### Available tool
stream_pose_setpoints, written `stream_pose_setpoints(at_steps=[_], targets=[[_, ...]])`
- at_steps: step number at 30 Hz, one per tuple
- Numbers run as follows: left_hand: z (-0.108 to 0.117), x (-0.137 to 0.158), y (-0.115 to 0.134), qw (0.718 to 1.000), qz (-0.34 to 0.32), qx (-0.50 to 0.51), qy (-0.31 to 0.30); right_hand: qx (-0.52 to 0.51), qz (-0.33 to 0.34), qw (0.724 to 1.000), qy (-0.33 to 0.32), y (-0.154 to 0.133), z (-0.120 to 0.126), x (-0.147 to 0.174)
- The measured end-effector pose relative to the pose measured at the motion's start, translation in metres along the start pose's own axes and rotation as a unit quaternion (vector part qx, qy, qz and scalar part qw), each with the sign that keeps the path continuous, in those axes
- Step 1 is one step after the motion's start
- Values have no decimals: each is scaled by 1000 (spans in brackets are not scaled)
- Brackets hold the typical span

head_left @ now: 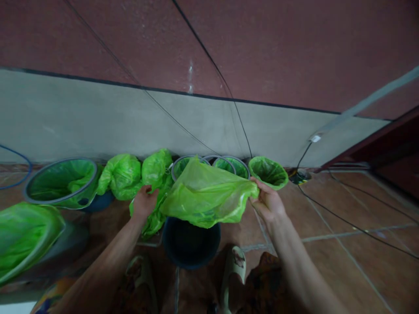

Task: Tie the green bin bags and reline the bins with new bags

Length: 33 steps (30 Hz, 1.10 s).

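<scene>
A translucent green plastic bag (209, 192) is stretched out sideways in the air. My right hand (270, 200) pinches its right edge between thumb and fingers. My left hand (145, 203) is off the bag's left end, fingers loosely curled with a gap at the thumb, and nothing shows in its grasp. Beneath the spread bag, a dark bucket (191, 244) stands on the floor between my feet, its far rim covered by the plastic. Bunched green bags (153, 222) lie behind and beside my left hand.
Along the wall stand bag-lined bins, among them a wide one (60, 200) and a small one (268, 172). Filled green bags (124, 176) sit between bins. Another lined bin (29, 240) is at near left. A black cable (347, 226) crosses the tiled floor.
</scene>
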<state>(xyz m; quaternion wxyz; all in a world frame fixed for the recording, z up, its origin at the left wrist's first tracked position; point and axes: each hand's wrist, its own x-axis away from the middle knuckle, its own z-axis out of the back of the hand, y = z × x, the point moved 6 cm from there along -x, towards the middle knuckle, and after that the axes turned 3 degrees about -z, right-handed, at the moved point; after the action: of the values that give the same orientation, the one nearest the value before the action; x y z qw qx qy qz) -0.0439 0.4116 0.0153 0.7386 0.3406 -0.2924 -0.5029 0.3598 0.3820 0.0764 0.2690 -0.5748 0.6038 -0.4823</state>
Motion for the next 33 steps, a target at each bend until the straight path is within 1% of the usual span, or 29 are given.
stream_pose_setpoints(at_steps=[1, 2, 4, 6, 7, 8, 9, 11, 13, 16, 19, 21, 22, 23, 24, 26, 27, 28, 29, 31, 33], targets=[[-2, 5, 12, 999, -33, 5, 24, -8, -2, 1000, -7, 4, -9, 4], [-7, 15, 28, 996, -83, 32, 19, -13, -6, 1000, -18, 8, -19, 8], [-22, 44, 66, 976, -202, 71, -49, -15, -17, 999, -47, 19, -41, 17], [-36, 81, 99, 941, -306, 82, -115, -11, -25, 996, -85, 30, -64, 26], [-42, 97, 111, 924, -343, 91, -142, -10, -28, 994, -104, 35, -75, 30], [-47, 109, 118, 916, -358, 95, -156, -12, -32, 992, -122, 40, -84, 33], [-51, 117, 121, 916, -357, 94, -160, -14, -35, 990, -138, 44, -92, 36], [-57, 120, 120, 922, -334, 103, -168, -12, -37, 986, -162, 49, -104, 40], [-60, 114, 115, 928, -304, 122, -178, 2, -31, 984, -175, 51, -110, 41], [-58, 96, 108, 932, -267, 167, -179, 29, -6, 983, -181, 48, -110, 38], [-52, 81, 102, 932, -237, 218, -165, 77, 45, 978, -190, 43, -106, 33], [-42, 74, 100, 938, -235, 220, -125, 150, 109, 968, -167, 38, -100, 31], [-36, 71, 100, 943, -244, 206, -92, 204, 151, 957, -137, 35, -97, 31], [-28, 69, 102, 947, -260, 183, -54, 270, 195, 938, -98, 31, -93, 31], [-20, 69, 103, 948, -280, 153, -14, 341, 234, 909, -55, 27, -90, 33], [-5, 69, 108, 940, -324, 91, 59, 471, 286, 835, 19, 21, -87, 37], [1, 70, 110, 933, -343, 63, 92, 519, 296, 800, 45, 18, -86, 39], [7, 70, 112, 925, -358, 39, 121, 555, 302, 772, 65, 16, -85, 41], [12, 70, 113, 918, -369, 19, 145, 581, 303, 750, 82, 13, -84, 42], [18, 69, 115, 907, -382, -12, 176, 616, 300, 720, 110, 7, -82, 44], [23, 68, 115, 899, -391, -34, 194, 640, 290, 699, 131, 1, -77, 44]])
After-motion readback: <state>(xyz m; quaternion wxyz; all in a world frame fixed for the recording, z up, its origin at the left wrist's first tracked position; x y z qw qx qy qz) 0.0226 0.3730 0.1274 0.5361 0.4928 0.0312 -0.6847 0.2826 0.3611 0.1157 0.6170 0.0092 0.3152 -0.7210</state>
